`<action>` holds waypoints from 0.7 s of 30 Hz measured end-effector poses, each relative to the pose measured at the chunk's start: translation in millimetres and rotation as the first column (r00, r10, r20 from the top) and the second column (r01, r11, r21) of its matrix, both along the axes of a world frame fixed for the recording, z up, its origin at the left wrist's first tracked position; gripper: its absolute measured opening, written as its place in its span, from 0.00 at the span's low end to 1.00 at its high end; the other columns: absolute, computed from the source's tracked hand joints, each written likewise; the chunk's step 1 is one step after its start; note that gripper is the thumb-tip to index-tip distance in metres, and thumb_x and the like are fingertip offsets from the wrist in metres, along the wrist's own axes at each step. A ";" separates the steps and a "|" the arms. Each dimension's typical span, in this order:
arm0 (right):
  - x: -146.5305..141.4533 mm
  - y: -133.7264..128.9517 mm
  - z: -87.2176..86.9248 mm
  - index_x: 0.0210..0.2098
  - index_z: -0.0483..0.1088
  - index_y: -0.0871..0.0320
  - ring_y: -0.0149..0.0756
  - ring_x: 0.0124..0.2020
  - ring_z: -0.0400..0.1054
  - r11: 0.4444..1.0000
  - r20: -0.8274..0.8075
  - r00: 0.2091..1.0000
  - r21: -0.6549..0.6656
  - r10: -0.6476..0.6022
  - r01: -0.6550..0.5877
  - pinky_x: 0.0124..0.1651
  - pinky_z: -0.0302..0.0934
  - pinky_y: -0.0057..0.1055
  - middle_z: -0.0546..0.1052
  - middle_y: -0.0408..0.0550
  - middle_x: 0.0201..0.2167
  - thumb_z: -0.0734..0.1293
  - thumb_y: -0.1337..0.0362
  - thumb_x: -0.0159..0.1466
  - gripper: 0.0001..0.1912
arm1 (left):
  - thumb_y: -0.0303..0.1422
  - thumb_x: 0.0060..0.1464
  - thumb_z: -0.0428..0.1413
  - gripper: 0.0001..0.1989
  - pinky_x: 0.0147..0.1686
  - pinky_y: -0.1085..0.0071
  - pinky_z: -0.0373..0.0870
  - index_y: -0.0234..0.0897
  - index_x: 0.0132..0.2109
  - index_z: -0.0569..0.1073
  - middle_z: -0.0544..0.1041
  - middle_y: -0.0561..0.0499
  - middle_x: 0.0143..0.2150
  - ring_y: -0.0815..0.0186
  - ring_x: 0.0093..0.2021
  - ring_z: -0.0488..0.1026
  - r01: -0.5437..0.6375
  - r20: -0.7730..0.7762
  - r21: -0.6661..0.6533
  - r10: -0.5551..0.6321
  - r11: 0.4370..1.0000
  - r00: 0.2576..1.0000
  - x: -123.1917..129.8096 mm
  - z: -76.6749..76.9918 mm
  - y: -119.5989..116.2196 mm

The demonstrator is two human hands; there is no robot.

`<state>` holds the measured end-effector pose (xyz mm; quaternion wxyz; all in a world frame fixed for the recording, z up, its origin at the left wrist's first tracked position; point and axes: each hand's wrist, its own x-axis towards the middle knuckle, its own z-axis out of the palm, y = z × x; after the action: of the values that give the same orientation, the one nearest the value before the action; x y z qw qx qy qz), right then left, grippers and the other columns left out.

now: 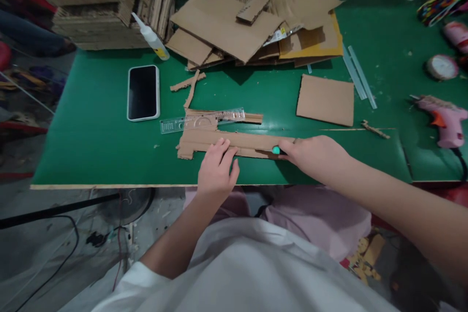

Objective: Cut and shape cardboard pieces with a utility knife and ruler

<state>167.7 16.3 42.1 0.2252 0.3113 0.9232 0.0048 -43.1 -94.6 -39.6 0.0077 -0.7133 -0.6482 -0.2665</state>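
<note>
A long cardboard strip [252, 140] lies across the green table near its front edge. My left hand [218, 163] rests on its lower edge, fingers laid out flat and slightly spread. To the right, my right hand [316, 155] is closed around a utility knife [276, 149] with a green part; its thin blade points left along the strip's lower edge. My fingers hide most of the handle. Just behind the strip, a clear plastic ruler [203, 120] lies over narrow cardboard pieces [254, 118].
Cardboard sheets [226, 24] are piled at the back, beside a glue bottle [153, 39] and a phone [144, 92]. A cardboard rectangle [325, 100], clear glue sticks [360, 75] and a pink glue gun [446, 117] are on the right. The table's front edge [109, 186] runs close below.
</note>
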 end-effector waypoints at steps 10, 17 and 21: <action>10.8 1.9 1.7 0.40 0.64 0.59 0.38 0.21 0.70 1.000 0.048 0.999 -0.009 -0.007 0.007 0.20 0.41 0.27 0.75 0.50 0.22 0.53 0.59 0.67 0.14 | 0.29 0.56 0.51 0.13 0.57 0.53 0.62 0.33 0.49 0.70 0.72 0.38 0.52 0.52 0.57 0.66 0.011 0.020 -0.021 -0.011 1.000 1.000 -0.4 1.2 0.0; 22.5 3.6 1.3 0.44 0.64 0.59 0.38 0.20 0.69 1.000 0.100 0.995 0.009 -0.006 0.005 0.21 0.39 0.27 0.75 0.51 0.23 0.53 0.59 0.67 0.14 | 0.29 0.57 0.50 0.14 0.57 0.53 0.62 0.35 0.50 0.70 0.71 0.39 0.52 0.53 0.57 0.66 0.008 0.007 -0.036 -0.007 0.999 1.000 -0.3 2.3 0.2; 31.2 2.9 0.5 0.47 0.64 0.59 0.38 0.20 0.69 0.999 0.133 0.991 0.032 -0.008 0.004 0.21 0.37 0.27 0.74 0.51 0.23 0.52 0.56 0.67 0.17 | 0.29 0.57 0.50 0.13 0.56 0.53 0.63 0.35 0.49 0.70 0.72 0.39 0.52 0.53 0.57 0.66 0.004 -0.005 -0.028 -0.004 1.000 1.000 -0.6 1.7 0.3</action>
<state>198.9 19.1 42.6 0.2813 0.3167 0.9050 0.0396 -43.7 -94.3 -37.9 -0.0012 -0.7154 -0.6503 -0.2557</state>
